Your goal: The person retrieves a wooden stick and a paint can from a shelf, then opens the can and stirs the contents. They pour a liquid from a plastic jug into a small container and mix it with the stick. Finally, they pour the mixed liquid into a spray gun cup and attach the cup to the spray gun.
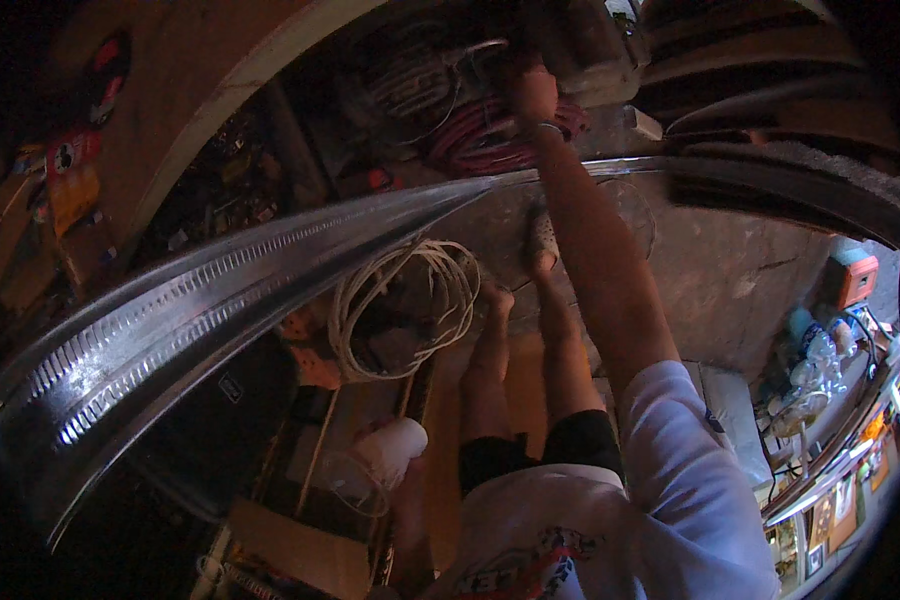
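Low and left of centre, my left hand point(406, 490) is closed around a white cylinder point(400, 440), perhaps a roll or spool. A thin pale loop point(355, 490) hangs beside it. My right arm stretches far forward over the shiny metal rail, with a band on the wrist. At its end my right hand point(536, 93) is in dark shadow, just above a coil of red hose point(485, 140). Its fingers merge with a dark shape there, so I cannot tell what they touch. A coil of whitish cable point(345, 310) lies between the two hands, left of my legs.
A long ribbed metal rail point(220, 265) curves across from the left. Plastic bottles point(818, 355) and an orange-red box point(857, 280) are at the right. Dark layered sheets point(770, 80) are at the far right. An orange object point(315, 365) is by the cable coil.
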`<state>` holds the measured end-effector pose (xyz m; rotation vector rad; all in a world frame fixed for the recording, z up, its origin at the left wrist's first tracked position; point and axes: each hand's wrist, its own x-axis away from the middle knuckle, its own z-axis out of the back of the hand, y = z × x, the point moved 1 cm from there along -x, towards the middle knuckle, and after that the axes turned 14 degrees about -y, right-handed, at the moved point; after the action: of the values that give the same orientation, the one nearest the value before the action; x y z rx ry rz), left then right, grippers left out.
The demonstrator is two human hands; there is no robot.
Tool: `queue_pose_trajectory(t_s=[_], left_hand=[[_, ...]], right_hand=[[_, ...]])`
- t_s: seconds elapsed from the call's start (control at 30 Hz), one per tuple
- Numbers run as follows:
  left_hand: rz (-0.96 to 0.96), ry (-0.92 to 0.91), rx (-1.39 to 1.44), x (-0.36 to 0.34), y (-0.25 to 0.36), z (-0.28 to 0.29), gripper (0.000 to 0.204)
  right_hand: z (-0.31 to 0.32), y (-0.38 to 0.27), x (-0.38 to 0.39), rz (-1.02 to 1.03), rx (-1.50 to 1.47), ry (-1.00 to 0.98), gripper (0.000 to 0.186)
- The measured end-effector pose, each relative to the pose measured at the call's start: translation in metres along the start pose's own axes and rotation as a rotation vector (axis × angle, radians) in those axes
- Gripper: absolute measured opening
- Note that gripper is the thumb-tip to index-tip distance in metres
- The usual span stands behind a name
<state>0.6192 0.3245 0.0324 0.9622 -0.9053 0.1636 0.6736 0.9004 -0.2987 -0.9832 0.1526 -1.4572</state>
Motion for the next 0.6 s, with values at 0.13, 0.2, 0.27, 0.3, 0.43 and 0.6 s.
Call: queue_pose_trajectory(t_s=[0.13, 0.2, 0.27, 0.3, 0.43, 0.6], left_hand=[[-0.037, -0.032, -0.076, 0.003, 0.008, -0.007, 0.073], [-0.049, -0.046, -0.097, 0.003, 0.011, -0.008, 0.073], [-0.061, -0.059, -0.120, 0.002, 0.013, -0.010, 0.073], [-0.066, -0.062, -0.132, 0.001, 0.014, -0.011, 0.073], [-0.090, -0.082, -0.177, 0.000, 0.020, -0.018, 0.073], [-0.113, -0.107, -0.262, 0.001, 0.032, -0.032, 0.073]], right_hand=[[-0.027, -0.016, -0.001, 0.063, -0.077, 0.168, 0.028], [-0.035, -0.013, 0.001, 0.182, -0.066, 0.254, 0.026], [-0.038, -0.007, 0.006, 0.219, 0.017, 0.270, 0.023], [-0.038, -0.007, 0.010, 0.338, -0.044, 0.298, 0.022], [-0.035, -0.009, 0.023, 0.404, -0.227, 0.104, 0.019], [-0.023, -0.010, 0.016, 0.444, -0.245, -0.012, 0.020]])
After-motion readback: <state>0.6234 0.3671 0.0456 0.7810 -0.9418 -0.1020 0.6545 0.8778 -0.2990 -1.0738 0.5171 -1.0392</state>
